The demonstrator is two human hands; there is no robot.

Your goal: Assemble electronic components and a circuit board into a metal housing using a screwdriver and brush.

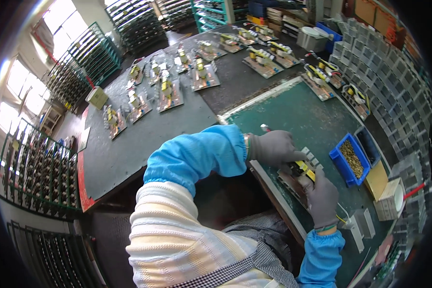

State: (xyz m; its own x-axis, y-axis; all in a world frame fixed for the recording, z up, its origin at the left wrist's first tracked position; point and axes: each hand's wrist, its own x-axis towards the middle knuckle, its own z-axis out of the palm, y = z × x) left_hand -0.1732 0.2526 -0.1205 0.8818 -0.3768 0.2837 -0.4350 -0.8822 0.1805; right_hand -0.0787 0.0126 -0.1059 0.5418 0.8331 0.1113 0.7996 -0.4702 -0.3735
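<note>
Both gray-gloved hands are working in close over the green worktop (273, 108), and an electrical assembly with a yellow-wrapped part (300, 169) is sitting right between them, near the worktop's front edge. The left hand (276, 148) is reaching in from above, fingers partly curled and one digit stretching onto the assembly's far side; whether it is gripping anything I cannot tell. A small white-tipped object (264, 127) is poking out just behind that hand.

The right hand (323, 198) is coming up from below — fingers half bent, tips touching the assembly beside the yellow wrapping. Whether they are closing on it is hidden from this angle.

Just to the right, a blue bin (340, 166) is holding a heap of small brass-colored parts (352, 158). A white container (390, 204) is standing below the bin, a red-handled tool (414, 191) jutting out sideways. Nearer the right wrist, a bent metal bracket (367, 224) is lying on the green surface.

Over on the gray table (177, 127), rows of similar board-mounted assemblies (169, 93) are spreading toward the racks — and gray metal housings (377, 79) are lining the right side.
</note>
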